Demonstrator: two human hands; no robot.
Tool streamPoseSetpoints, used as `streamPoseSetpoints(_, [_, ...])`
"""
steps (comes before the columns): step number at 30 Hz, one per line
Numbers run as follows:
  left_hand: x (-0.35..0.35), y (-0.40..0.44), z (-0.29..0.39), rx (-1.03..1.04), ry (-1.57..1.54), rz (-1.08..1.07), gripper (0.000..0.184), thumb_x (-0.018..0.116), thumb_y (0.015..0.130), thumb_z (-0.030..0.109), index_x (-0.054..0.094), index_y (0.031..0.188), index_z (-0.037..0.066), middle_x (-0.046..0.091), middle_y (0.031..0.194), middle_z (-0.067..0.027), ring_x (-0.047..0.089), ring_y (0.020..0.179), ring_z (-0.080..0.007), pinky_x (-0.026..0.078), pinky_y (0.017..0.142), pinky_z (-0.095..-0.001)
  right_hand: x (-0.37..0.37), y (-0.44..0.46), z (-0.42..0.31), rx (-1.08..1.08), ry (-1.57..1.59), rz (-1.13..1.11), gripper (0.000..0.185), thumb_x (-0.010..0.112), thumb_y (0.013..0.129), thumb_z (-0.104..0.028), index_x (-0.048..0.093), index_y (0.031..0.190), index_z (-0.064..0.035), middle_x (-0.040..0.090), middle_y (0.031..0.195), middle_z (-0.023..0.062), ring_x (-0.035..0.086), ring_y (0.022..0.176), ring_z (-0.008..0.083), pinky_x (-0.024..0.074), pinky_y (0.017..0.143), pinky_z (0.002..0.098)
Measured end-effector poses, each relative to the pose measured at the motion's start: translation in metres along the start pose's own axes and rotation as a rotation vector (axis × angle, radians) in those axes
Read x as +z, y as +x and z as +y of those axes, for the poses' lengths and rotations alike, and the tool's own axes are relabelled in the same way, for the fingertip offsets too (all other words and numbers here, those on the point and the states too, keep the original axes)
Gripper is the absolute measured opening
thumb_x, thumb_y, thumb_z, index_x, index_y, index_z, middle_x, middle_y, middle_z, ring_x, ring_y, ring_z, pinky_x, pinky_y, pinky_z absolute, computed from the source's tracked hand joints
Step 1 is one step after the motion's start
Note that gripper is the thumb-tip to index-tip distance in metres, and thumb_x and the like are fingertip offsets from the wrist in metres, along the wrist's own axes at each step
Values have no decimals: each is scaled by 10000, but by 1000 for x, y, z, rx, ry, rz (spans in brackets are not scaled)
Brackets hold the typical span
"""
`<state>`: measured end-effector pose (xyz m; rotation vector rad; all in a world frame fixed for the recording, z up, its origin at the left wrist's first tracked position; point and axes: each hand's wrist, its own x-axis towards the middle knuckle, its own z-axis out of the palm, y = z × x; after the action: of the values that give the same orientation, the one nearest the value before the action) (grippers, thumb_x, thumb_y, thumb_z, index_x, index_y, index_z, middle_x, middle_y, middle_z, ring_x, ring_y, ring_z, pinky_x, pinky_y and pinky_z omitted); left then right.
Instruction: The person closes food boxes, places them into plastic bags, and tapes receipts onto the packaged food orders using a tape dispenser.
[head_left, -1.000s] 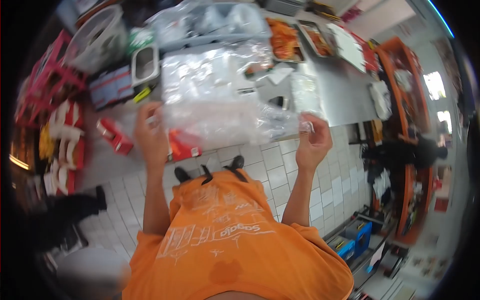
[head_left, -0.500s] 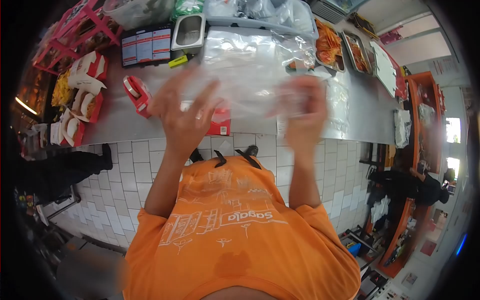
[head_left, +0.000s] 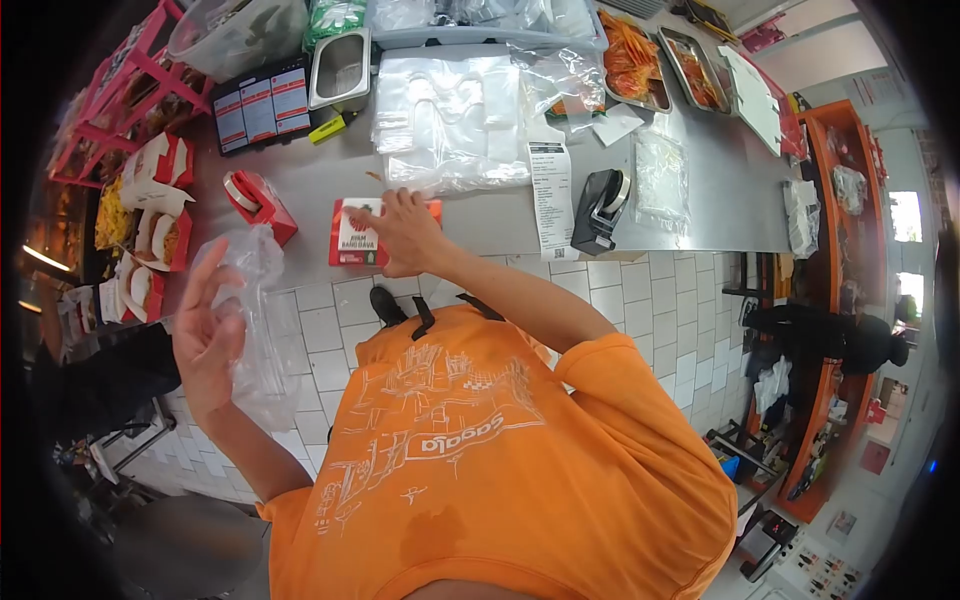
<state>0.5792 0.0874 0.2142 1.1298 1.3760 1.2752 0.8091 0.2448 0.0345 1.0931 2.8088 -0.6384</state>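
Observation:
A clear plastic bag hangs from my left hand past the table's front edge. The fingers of that hand are partly curled against the bag, the index finger stretched up; the exact hold is hard to see. My right hand reaches across my body to a small red and white food box near the table edge. Its fingers grip the box's right side and cover part of it.
A stack of clear bags lies behind the box. Nearby are a red tape dispenser, a black tape dispenser, a printed receipt and a tablet. Open food boxes stand at left.
My hands have parted from the blurred plastic between them. The left moved left and down with the bag; the right crossed leftward onto the box. The receipt and black dispenser now show.

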Motion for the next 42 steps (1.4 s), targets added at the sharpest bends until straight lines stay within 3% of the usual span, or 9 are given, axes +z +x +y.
streamPoseSetpoints(4, [27, 19, -14, 182, 846, 107, 666, 674, 802, -43, 510, 1436, 76, 630, 1207, -155, 668, 846, -181, 492, 689, -239, -38, -24, 16, 241, 402, -73, 1002, 852, 634, -338, 406, 1523, -217, 553, 1265, 231, 549, 1196, 355, 463, 998, 433])
streamPoseSetpoints(10, [103, 42, 0, 642, 876, 96, 414, 539, 856, -107, 642, 1225, 52, 684, 1104, -170, 680, 897, -357, 534, 755, -316, -52, -47, 7, -102, 1939, -538, 855, 771, 660, -89, 477, 1463, -66, 639, 1193, 108, 651, 1007, 204, 537, 884, 304])
streamPoseSetpoints(14, [114, 16, -17, 768, 612, -292, 357, 534, 851, -96, 672, 1144, 54, 711, 1051, -118, 699, 863, -332, 548, 690, -325, -25, -11, 27, -123, 1619, -103, 585, 617, 882, -245, 496, 1417, -41, 663, 1196, 118, 647, 1051, 188, 531, 937, 329])
streamPoseSetpoints(22, [94, -9, -91, 555, 761, 49, 238, 521, 884, -84, 652, 1009, 70, 674, 917, -115, 636, 660, -254, 508, 589, -304, -26, 26, 2, 676, 1923, 706, 377, 463, 970, -337, 541, 1217, -62, 605, 1124, 99, 608, 961, 253, 552, 833, 611])
streamPoseSetpoints(26, [84, 4, -87, 321, 162, 433, 129, 513, 949, -21, 598, 887, 53, 647, 815, -98, 629, 691, -200, 473, 613, -285, -1, 12, -21, 933, 2023, 632, 403, 450, 982, -353, 499, 1244, -52, 597, 1148, 111, 622, 958, 255, 579, 774, 579])
streamPoseSetpoints(33, [55, 4, -85, 1036, 436, -613, 117, 606, 870, 62, 624, 986, 69, 721, 888, -78, 679, 710, -224, 507, 609, -298, -2, 24, -37, 736, 2056, 953, 644, 438, 1024, -549, 362, 1513, -138, 543, 1354, 74, 553, 1226, 265, 518, 904, 525])
streamPoseSetpoints(35, [23, 7, -147, 315, 736, -639, 177, 623, 854, 44, 640, 1025, 87, 751, 940, -54, 655, 652, -238, 497, 569, -319, -24, 25, -45, 679, 2045, 1020, 650, 436, 1023, -565, 374, 1506, -135, 528, 1374, 64, 547, 1231, 255, 509, 934, 522])
streamPoseSetpoints(39, [35, 10, -41, 449, -40, -697, 131, 670, 872, 27, 596, 975, 62, 747, 1071, -101, 630, 599, -208, 488, 529, -319, 76, 25, 5, 484, 2021, 931, 623, 425, 1032, -576, 415, 1467, -129, 537, 1358, 48, 555, 1191, 225, 549, 883, 488])
streamPoseSetpoints(42, [40, 71, -45, 415, -144, -378, 129, 621, 879, -49, 542, 938, 33, 620, 1333, -240, 675, 987, -213, 553, 820, -362, 44, -11, -26, 927, 1779, 704, 536, 479, 1021, -429, 486, 1396, -46, 596, 1229, 131, 598, 1088, 257, 523, 910, 454])
